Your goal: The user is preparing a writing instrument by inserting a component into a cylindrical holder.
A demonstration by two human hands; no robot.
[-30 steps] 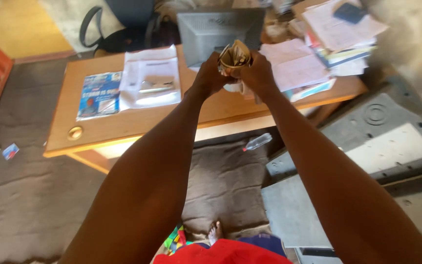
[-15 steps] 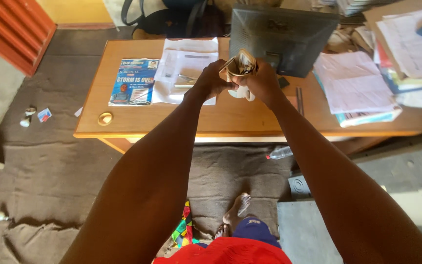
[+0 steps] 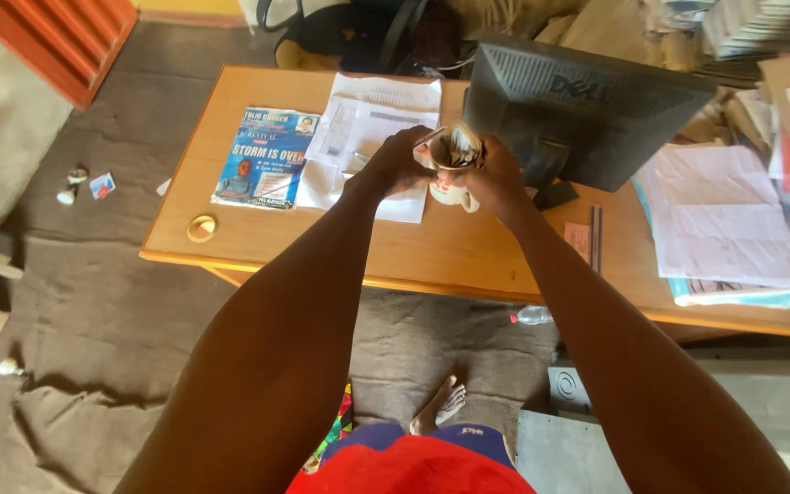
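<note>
Where the blue flyer (image 3: pixel 264 157) lies flat on the bench (image 3: pixel 432 252), both hands, left hand (image 3: pixel 397 163) and right hand (image 3: pixel 496 176), grip a white mug (image 3: pixel 450 183) stuffed with papers.

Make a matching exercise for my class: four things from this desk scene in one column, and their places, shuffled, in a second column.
Things
1. white mug
2. blue flyer
3. monitor
4. clear plastic bottle

Places
A. on the floor under the desk edge
B. flat on the desk, left of the white papers
C. held between the left hand and right hand
D. standing on the desk, back toward the camera

Pairs: 1-C, 2-B, 3-D, 4-A
</note>
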